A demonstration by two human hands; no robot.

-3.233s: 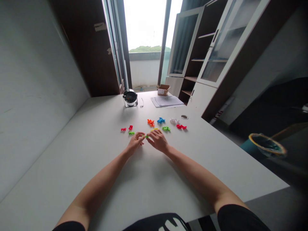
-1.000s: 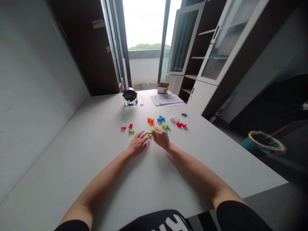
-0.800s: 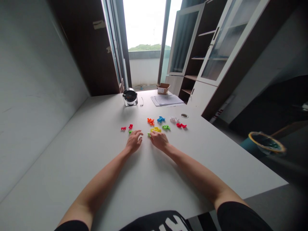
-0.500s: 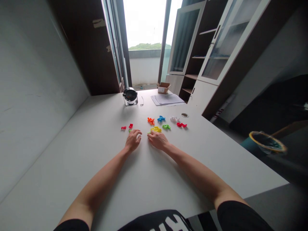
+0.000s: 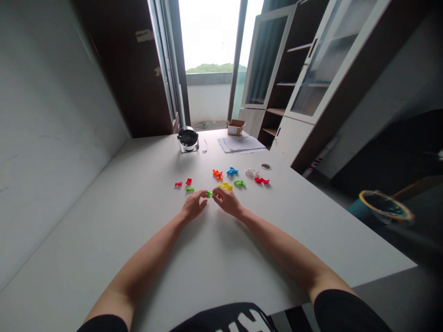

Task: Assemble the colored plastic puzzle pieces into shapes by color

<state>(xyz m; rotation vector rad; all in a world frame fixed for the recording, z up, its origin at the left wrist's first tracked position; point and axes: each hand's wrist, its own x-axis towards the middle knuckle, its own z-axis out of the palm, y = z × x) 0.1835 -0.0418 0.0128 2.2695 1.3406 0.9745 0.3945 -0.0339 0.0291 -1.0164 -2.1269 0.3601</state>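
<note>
A small green plastic piece shows between my two hands, just above or on the white table. My right hand pinches its right end. From the other side, the fingertips of my left hand close on its left end. Another green piece lies just beyond my left hand, with two red pieces a little farther off. Yellow pieces sit right behind my right fingers and are partly covered by them. The exact shape of the held piece is too small to make out.
Farther back lie small piles of orange, blue, white, green and red pieces. Behind them stand a round black device, papers and an open cardboard box. A cable hole is at the right.
My right hand has brought the green piece away from the yellow pile, and my left hand has moved right to meet it. The green piece beyond my left hand is now uncovered.
</note>
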